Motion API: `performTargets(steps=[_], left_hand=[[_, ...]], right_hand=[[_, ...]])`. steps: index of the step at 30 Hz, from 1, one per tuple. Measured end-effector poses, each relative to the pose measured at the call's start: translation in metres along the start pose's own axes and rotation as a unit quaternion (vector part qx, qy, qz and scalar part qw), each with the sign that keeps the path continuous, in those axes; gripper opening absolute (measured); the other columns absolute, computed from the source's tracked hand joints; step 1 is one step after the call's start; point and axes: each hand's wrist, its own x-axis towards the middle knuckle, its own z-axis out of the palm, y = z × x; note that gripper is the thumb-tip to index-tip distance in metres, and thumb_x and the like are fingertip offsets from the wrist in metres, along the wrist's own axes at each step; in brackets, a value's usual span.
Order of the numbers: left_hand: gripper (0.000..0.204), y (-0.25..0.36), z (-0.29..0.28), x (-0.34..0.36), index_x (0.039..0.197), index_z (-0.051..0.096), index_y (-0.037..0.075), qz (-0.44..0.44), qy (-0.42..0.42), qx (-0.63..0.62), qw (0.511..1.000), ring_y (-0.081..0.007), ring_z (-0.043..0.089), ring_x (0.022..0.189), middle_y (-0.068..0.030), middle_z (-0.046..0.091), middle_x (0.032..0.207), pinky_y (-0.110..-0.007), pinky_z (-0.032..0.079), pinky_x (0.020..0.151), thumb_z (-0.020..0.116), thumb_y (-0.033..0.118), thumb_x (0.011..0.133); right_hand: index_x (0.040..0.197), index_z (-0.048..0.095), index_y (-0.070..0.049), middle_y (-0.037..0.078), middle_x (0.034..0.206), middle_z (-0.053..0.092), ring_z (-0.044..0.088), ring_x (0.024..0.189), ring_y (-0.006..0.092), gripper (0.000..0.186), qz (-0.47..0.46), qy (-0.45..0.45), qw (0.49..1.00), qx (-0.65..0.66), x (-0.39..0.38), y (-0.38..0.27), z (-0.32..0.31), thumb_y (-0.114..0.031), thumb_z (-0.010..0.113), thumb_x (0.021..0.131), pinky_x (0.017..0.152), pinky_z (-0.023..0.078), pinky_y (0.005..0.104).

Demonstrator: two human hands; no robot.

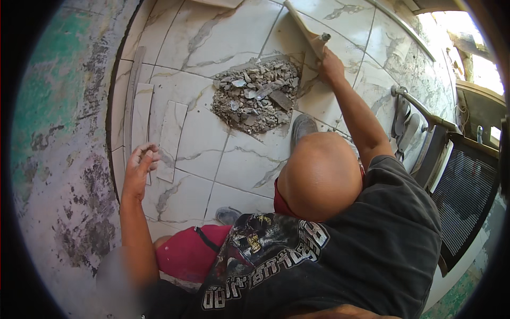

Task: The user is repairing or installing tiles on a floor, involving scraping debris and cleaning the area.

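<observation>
My right hand (pixel 332 67) is closed around a long pale tool (pixel 306 27) with a straight, narrow head and a metal-tipped end. Its exact kind is hard to tell. The tool rests at or just above the marble-patterned tile floor (pixel 204 159), beyond a heap of grey rubble (pixel 255 95). Broken stones, dust and tile shards make up the heap. Over on the left, my dusty left hand (pixel 144 159) hangs with fingers loosely curled and nothing visible in it. Beside it lie a narrow tile strip (pixel 172 141) and another tile strip (pixel 142 111).
A long grey bar (pixel 134 93) lies along the peeling green and white wall (pixel 64 138) at left. On the right stands a metal-framed chair with black mesh (pixel 462 186), with sandals (pixel 406 125) hung near it. My bent knee (pixel 321 170) is close to the rubble.
</observation>
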Motion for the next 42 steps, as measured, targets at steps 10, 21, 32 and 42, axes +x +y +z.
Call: performTargets(steps=[10,21,32,42], left_hand=[[0.05,0.077,0.042,0.144,0.132,0.049,0.003,0.047,0.067,-0.001,0.997,-0.0174,0.057,0.104,-0.0094,0.057,0.122,-0.028,0.045,0.084,0.058,0.035,0.094],[0.043,0.08,0.036,0.141,0.127,0.053,0.007,0.031,0.06,0.009,0.998,-0.0143,0.058,0.099,-0.0049,0.06,0.117,-0.025,0.046,0.079,0.059,0.034,0.094],[0.044,0.029,0.004,0.065,0.129,0.05,0.003,-0.053,0.107,-0.011,0.993,-0.0155,0.058,0.102,-0.0088,0.058,0.12,-0.028,0.046,0.085,0.057,0.031,0.096],[0.048,0.028,0.011,0.002,0.13,0.048,-0.002,-0.049,0.131,-0.042,0.989,-0.0164,0.058,0.103,-0.0116,0.057,0.122,-0.029,0.047,0.086,0.056,0.031,0.096]], right_hand=[[0.11,0.052,-0.006,0.02,0.099,0.065,0.062,0.089,0.0425,0.032,-0.072,-0.125,0.988,0.061,-0.029,-0.042,-0.01,-0.021,0.061,0.083,0.075,0.05,0.0493],[0.139,0.043,-0.016,0.009,0.129,0.057,0.057,0.112,0.0292,0.049,-0.051,0.171,0.97,-0.168,0.122,0.009,0.012,-0.012,0.042,0.09,0.086,0.048,0.0445],[0.134,0.047,-0.007,0.019,0.141,0.043,0.036,0.134,0.0386,0.073,-0.234,0.06,0.967,-0.082,0.193,-0.125,0.075,-0.045,0.072,0.077,0.107,0.032,0.0524],[0.113,0.059,-0.005,0.015,0.109,0.063,0.062,0.102,0.032,0.026,-0.267,0.008,0.959,-0.099,0.258,-0.252,0.134,-0.007,0.045,0.091,0.088,0.05,0.0436]])
